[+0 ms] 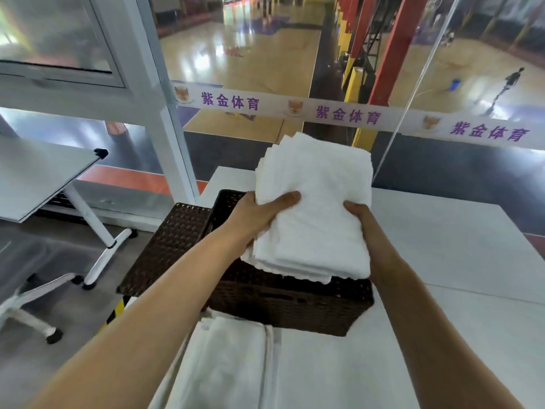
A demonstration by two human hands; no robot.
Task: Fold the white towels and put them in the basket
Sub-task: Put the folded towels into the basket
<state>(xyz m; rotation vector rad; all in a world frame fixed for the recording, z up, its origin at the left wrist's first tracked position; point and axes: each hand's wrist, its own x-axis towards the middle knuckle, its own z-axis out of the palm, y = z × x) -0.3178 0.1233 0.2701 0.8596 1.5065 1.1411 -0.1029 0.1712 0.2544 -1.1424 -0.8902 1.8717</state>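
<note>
A stack of folded white towels (pixel 315 208) is held in the air just above the dark brown woven basket (pixel 289 308). My left hand (pixel 259 215) grips the stack's left edge, thumb on top and fingers underneath. At the right edge my right hand (pixel 361 215) holds the stack, thumb on top, its fingers hidden below the cloth. The basket's lid (pixel 168 246) hangs open to the left. Another white towel (pixel 224 364) lies flat on the white table (pixel 457 290) in front of the basket.
A glass wall with a white banner (pixel 339 113) rises just behind the table. To the left stands a tilted white table on wheeled legs (pixel 44 178). The white table stretches bare to the right of the basket.
</note>
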